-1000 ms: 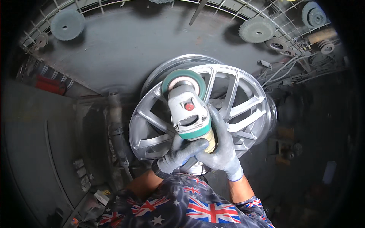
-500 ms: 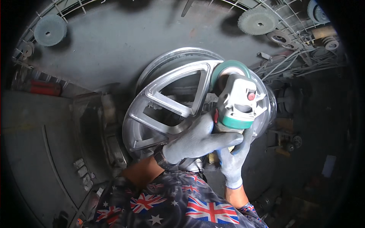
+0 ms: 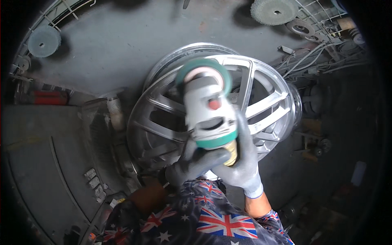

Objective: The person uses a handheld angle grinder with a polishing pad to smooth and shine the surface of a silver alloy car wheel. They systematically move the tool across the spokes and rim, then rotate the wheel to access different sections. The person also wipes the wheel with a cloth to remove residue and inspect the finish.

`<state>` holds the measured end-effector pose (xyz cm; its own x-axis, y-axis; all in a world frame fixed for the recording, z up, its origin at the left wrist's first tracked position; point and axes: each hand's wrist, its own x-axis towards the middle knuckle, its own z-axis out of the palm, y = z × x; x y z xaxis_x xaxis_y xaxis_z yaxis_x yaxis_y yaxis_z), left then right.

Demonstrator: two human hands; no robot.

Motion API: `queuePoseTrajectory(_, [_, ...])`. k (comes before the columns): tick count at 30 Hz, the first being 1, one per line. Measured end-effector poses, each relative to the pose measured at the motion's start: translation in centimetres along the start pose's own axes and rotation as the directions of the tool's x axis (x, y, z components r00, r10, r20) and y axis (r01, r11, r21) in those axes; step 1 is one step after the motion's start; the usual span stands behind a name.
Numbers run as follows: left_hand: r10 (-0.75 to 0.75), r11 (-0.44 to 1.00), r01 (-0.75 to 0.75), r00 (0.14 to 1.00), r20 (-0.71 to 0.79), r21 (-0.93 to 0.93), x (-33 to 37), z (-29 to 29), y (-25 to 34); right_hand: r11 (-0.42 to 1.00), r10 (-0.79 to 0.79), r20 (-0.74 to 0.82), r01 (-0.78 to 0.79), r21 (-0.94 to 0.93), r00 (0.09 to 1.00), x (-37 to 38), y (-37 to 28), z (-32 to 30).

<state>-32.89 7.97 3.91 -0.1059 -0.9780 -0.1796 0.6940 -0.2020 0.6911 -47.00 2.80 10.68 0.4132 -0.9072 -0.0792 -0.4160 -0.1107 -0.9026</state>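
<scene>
An angle grinder with a white head, a red button and a green-rimmed disc is gripped in both hands. Grey gloves cover my hands. My left hand wraps the grinder's body from the left, below its green band. From the right, my right hand closes round the same body, with fingers reaching up along its side. Beneath the tool lies a silver alloy wheel with several spokes. The disc overlaps the wheel's upper left part; whether it touches the metal I cannot tell. The grinder is slightly blurred.
Round pale discs hang on a wire rack at the top right, and another pale disc hangs at the top left. Cables run along the right. A red cylinder lies at the left. Small pale blocks sit lower left.
Both hands have carried the grinder leftward across the wheel, from its right side to its upper left. The view has also shifted slightly.
</scene>
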Motion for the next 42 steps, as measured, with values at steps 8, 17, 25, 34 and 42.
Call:
queuePoseTrajectory(8, [-0.07,0.978,0.035,0.983,0.171,0.204,4.1,1.0,2.6,0.999,0.046,-0.231,-0.04,0.033,0.972,-1.7,0.6,0.9])
queuePoseTrajectory(17, [-0.127,0.985,0.118,0.99,-0.068,-0.128,-1.9,-1.0,0.5,0.994,-0.036,0.183,0.054,-0.095,0.982,0.6,-1.0,0.4])
queuePoseTrajectory(25, [-0.239,0.948,0.162,0.931,0.276,0.276,4.6,1.4,4.1,0.999,0.014,-0.207,-0.023,-0.04,0.978,-2.1,1.3,0.1])
queuePoseTrajectory(34, [-0.177,0.978,0.16,0.977,-0.123,-0.134,-2.3,-0.9,0.0,0.995,-0.091,0.118,0.095,-0.03,0.989,0.5,-0.2,0.2])
queuePoseTrajectory(42, [-0.088,0.972,0.056,0.987,0.134,0.228,2.8,1.5,2.9,0.999,-0.048,-0.156,0.046,-0.014,0.987,-0.8,0.7,-0.1])
